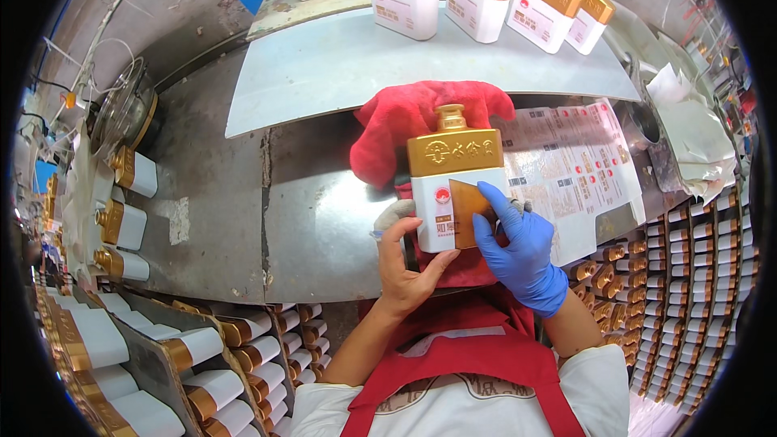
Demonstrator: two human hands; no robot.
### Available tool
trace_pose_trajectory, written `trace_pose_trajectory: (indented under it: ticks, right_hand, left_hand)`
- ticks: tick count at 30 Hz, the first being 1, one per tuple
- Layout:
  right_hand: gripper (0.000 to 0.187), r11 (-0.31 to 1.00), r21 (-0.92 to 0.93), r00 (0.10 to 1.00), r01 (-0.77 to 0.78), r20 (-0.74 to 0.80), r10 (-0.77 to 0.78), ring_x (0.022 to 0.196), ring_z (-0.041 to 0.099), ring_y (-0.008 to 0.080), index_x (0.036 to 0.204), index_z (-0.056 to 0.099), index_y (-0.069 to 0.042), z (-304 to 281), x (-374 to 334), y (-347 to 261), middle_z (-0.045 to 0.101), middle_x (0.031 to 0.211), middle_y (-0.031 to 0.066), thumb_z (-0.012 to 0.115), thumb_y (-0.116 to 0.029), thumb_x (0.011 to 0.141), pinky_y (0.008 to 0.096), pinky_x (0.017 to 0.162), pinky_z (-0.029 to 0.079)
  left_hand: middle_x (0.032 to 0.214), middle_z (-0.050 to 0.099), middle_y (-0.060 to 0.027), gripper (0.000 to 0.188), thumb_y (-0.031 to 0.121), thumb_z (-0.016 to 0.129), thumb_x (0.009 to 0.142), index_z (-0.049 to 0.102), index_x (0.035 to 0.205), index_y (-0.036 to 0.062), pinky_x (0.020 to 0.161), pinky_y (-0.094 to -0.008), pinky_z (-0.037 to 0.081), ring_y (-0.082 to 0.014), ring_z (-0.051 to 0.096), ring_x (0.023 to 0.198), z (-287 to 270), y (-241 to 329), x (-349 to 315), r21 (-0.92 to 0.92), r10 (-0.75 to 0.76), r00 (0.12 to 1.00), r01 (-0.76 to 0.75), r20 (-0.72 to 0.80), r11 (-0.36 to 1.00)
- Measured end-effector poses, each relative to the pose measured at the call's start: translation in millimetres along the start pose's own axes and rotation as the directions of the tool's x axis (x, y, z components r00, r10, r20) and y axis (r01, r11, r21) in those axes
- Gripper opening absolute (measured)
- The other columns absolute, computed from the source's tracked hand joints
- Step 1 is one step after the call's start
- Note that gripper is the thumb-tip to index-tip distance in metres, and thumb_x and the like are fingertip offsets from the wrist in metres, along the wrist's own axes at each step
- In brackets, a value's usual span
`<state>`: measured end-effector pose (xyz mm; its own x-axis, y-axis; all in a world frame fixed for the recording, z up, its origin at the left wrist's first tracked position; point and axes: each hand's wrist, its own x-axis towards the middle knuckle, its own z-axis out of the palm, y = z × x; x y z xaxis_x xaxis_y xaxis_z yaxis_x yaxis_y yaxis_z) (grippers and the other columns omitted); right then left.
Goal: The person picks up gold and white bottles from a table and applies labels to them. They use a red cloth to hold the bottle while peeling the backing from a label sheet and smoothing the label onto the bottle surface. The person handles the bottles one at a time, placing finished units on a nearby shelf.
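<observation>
Fingers [495, 198] of the gloved right hand [518, 247] were pressed on an amber scraper [465, 212]; the white-and-gold bottle [449, 186] beneath was gripped by the left hand [405, 263]. Label-smoothing judged underway; firm downward strokes required.

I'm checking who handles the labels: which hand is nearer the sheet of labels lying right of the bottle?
Right. The gloved right hand presses a brown scraper on the bottle, beside the label sheet. The bare left hand holds the bottle's far side.
</observation>
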<state>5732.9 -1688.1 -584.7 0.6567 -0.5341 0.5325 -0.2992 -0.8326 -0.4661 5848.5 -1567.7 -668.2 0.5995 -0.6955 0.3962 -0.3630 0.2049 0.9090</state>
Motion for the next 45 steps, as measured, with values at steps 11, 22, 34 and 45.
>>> trace_pose_trajectory:
  ticks: [11, 22, 34, 45]
  right_hand:
    - [0.042, 1.000, -0.024, 1.000, 0.003, 0.011, -0.003, 0.050, 0.056, 0.0245, 0.118, 0.058, -0.003, -1.2, -0.1, -0.9, 0.061, 0.069, 0.0085, 0.067, -0.005, 0.077, 0.0344, 0.049, 0.047]
    - [0.042, 1.000, -0.030, 1.000, 0.009, 0.014, -0.009, 0.051, 0.057, 0.0249, 0.118, 0.058, -0.004, -1.4, -0.1, -1.0, 0.062, 0.070, 0.0086, 0.067, -0.006, 0.077, 0.0347, 0.049, 0.048]
    - [0.041, 0.996, -0.061, 0.998, 0.059, -0.003, -0.060, 0.052, 0.058, 0.0256, 0.117, 0.059, -0.003, -1.1, -0.6, -1.2, 0.062, 0.070, 0.0089, 0.067, -0.006, 0.077, 0.0351, 0.049, 0.048]
    - [0.043, 0.998, -0.010, 0.998, 0.059, -0.014, -0.059, 0.051, 0.057, 0.0259, 0.118, 0.058, -0.003, 1.2, -1.3, 2.2, 0.061, 0.070, 0.0090, 0.067, -0.005, 0.076, 0.0354, 0.049, 0.047]
  left_hand:
    - [0.112, 0.045, -0.0079, 0.068, 0.004, 0.082, 0.066, 0.040, 0.120, 0.0029, 0.094, -0.0311, 0.036, -0.0180, 0.046, 0.104, -0.7, 0.4, 0.1, 0.036, 0.015, 1.000, -0.015, -0.003, 0.999]
    - [0.112, 0.045, -0.0078, 0.069, 0.004, 0.082, 0.065, 0.040, 0.120, 0.0027, 0.093, -0.0302, 0.036, -0.0174, 0.046, 0.104, -3.7, 0.1, 1.3, 0.067, 0.046, 0.999, -0.048, 0.019, 0.997]
    - [0.111, 0.045, -0.0084, 0.068, 0.002, 0.081, 0.065, 0.040, 0.120, 0.0027, 0.093, -0.0308, 0.036, -0.0178, 0.047, 0.104, -4.2, 1.8, 1.9, 0.071, 0.040, 0.999, -0.041, 0.020, 0.997]
    - [0.112, 0.045, -0.0087, 0.068, 0.002, 0.081, 0.066, 0.039, 0.120, 0.0021, 0.094, -0.0311, 0.036, -0.0182, 0.046, 0.105, -1.6, 2.7, 1.4, 0.043, 0.016, 1.000, -0.016, 0.000, 0.999]
